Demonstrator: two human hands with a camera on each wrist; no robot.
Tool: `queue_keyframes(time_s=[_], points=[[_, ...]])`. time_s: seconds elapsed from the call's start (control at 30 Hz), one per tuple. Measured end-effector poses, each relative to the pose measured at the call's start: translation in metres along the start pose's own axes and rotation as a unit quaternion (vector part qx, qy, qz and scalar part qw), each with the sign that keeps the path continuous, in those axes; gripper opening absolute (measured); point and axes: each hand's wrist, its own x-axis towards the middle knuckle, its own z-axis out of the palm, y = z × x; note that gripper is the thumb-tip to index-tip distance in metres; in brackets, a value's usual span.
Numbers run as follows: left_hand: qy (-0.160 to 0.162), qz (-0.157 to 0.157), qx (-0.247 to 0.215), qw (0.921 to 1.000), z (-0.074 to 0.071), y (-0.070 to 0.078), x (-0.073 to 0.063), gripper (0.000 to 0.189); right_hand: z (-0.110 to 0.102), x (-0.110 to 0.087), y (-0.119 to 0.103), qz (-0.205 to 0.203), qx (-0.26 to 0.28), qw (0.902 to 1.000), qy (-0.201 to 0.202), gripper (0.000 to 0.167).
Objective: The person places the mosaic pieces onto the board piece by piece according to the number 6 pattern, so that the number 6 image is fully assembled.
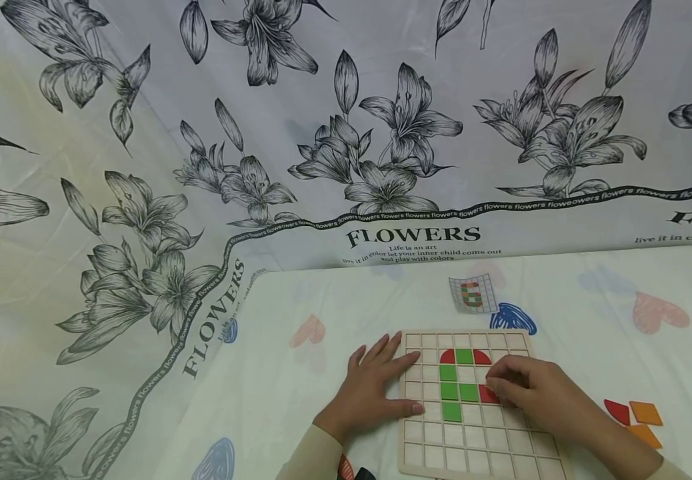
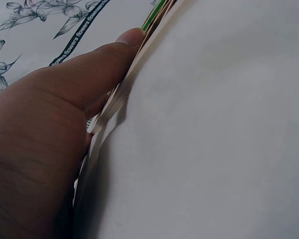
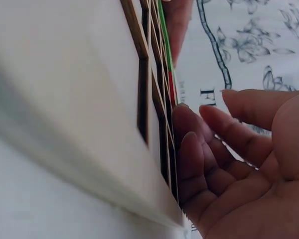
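A wooden grid board [image 1: 430, 455] lies on the white cloth, with several green square tiles [image 1: 451, 392] and red tiles in its cells. Two red tiles with a rounded corner flank a green one in the upper row. My left hand [image 1: 370, 387] rests on the board's left edge, fingers spread and the thumb [image 2: 97, 67] lying over the rim. Over the right part of the board is my right hand [image 1: 529, 387], its fingertips right at a red tile [image 1: 487, 395] beside a green one. In the right wrist view its fingers [image 3: 192, 157] are loosely bent, thumb and forefinger apart.
A small card [image 1: 473, 294] with a printed coloured grid lies beyond the board. Right of it, by my right forearm, are a loose red rounded piece [image 1: 617, 411] and two orange pieces [image 1: 646, 413]. A flower-printed curtain [image 1: 382, 133] hangs behind the cloth-covered surface.
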Motion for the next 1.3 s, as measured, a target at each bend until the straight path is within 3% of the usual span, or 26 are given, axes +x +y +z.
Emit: queue_keyframes(time_s=[0.53, 0.8, 1.17, 1.3], points=[[0.001, -0.003, 0.002, 1.0, -0.001, 0.0, -0.001, 0.084, -0.012, -0.001, 0.006, -0.047, 0.052, 0.9975, 0.008, 0.016], [0.001, -0.004, -0.005, 1.0, 0.0, 0.0, -0.001, 0.084, -0.022, -0.003, 0.015, -0.098, 0.122, 0.9876, -0.016, 0.024], [0.001, -0.002, -0.01, 0.9999, 0.0, 0.001, 0.0, 0.084, -0.034, -0.011, 0.024, -0.131, 0.126, 0.9828, 0.03, 0.035], [-0.001, -0.002, -0.004, 1.0, 0.0, 0.0, 0.0, 0.085, -0.039, -0.012, 0.033, -0.145, 0.101, 0.9832, 0.045, 0.034]])
